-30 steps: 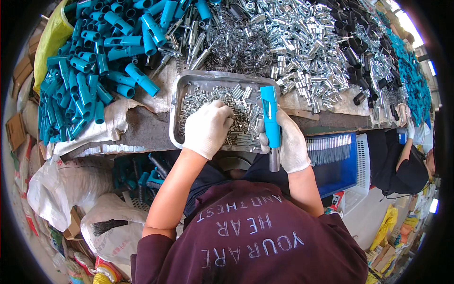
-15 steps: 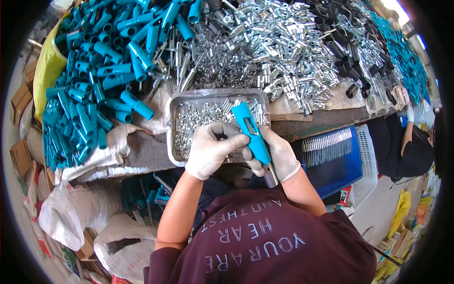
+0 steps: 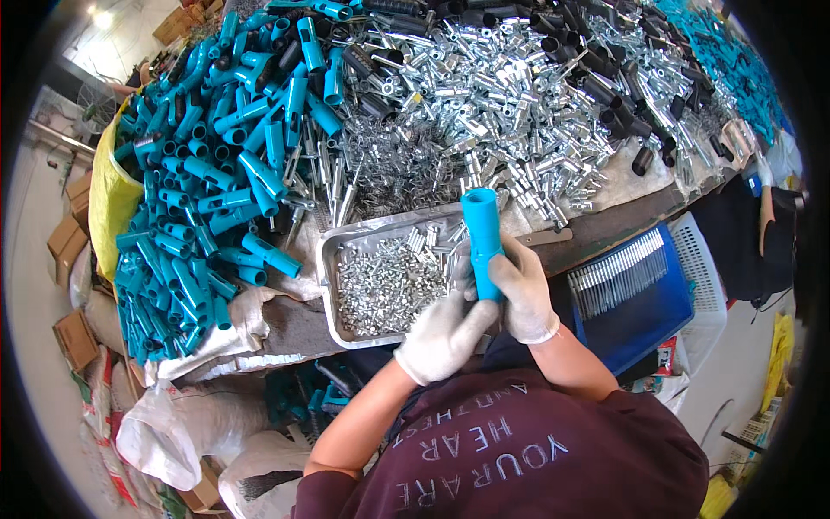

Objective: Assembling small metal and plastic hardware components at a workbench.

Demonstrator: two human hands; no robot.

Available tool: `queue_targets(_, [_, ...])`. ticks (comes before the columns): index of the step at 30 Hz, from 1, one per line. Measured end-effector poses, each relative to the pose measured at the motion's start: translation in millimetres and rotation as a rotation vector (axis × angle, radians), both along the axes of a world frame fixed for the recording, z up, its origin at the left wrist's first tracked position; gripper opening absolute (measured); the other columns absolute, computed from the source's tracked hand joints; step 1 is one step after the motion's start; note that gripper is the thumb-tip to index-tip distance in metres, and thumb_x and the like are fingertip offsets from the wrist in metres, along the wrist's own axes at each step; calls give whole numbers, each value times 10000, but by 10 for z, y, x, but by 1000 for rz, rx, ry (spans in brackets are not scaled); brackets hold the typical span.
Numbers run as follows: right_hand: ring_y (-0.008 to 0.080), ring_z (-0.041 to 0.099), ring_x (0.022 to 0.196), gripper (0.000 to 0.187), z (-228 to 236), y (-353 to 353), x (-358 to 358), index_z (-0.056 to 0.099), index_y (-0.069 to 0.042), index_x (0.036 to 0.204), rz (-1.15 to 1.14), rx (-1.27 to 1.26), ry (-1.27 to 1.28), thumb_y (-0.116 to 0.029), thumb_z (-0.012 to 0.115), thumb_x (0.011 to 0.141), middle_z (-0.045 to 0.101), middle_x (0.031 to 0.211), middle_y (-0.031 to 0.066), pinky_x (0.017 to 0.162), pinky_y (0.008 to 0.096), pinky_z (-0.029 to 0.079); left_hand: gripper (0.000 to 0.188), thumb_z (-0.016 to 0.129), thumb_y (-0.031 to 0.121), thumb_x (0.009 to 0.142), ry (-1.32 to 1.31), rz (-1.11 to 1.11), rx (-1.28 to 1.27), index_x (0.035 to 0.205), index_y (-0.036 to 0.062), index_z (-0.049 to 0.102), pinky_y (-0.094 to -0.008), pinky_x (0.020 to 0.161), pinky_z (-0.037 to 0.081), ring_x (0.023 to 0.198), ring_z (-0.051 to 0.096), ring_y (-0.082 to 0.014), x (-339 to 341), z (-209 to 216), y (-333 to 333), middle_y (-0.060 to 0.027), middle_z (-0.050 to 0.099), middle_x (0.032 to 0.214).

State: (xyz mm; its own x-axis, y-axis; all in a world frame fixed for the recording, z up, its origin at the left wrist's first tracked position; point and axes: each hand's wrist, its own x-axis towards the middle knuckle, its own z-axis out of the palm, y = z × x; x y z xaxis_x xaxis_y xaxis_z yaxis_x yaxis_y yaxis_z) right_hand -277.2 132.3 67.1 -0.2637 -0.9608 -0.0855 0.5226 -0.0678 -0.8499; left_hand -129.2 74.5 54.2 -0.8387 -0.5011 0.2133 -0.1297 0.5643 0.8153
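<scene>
Upright between my gloved hands stands a teal tube (image 3: 482, 221), its open round end facing up. My right hand (image 3: 526, 294) is wrapped round its side, thumb across the front. Down at the tube's lower end, my left hand (image 3: 443, 339) is closed round it, so that end is hidden. Just left of the tube lies a shallow metal tray (image 3: 327, 290) filled with small silvery metal pieces (image 3: 380, 290).
A large heap of teal tubes (image 3: 203, 203) covers the table's left. Thin springs (image 3: 393, 160), silvery metal fittings (image 3: 519, 104) and black sleeves (image 3: 635, 121) are piled behind. At right, a blue bin (image 3: 635, 316) holds a row of metal rods, beside a white basket (image 3: 705, 285). Another person's arm (image 3: 766, 208) shows far right.
The tube has turned: its slotted side no longer shows, and its upper end is now more upright. My left hand has slid down to its lower end. The whole view has shifted.
</scene>
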Motion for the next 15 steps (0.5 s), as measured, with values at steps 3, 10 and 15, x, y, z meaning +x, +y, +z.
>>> queue_targets(3, [142, 620, 836, 321, 109, -17, -40, 594, 22, 1109, -101, 10, 108, -266, 540, 977, 666, 939, 92, 772, 290, 509, 352, 478, 398, 1006, -1, 60, 900, 881, 69, 505, -278, 519, 353, 572, 421, -103, -188, 92, 218, 1, 460, 670])
queue_targets(10, [156, 622, 692, 401, -99, -68, -252, 591, -17, 1064, -372, 105, -324, -399, 490, 1002, 643, 850, 84, 660, 287, 525, 474, 448, 459, 1004, -541, -175, 300, 905, 33, 630, -327, 582, 459, 600, 590, -159, -437, 437, -296, -98, 628, 683])
queue_targets(15, [110, 582, 618, 398, -337, -118, -640, 588, -41, 1001, -484, 238, -381, -421, 469, 999, 624, 776, 55, 582, 259, 489, 267, 581, 298, 937, -310, 307, -137, 942, 60, 704, -386, 664, 507, 729, 671, -338, -810, 925, -883, -165, 668, 772])
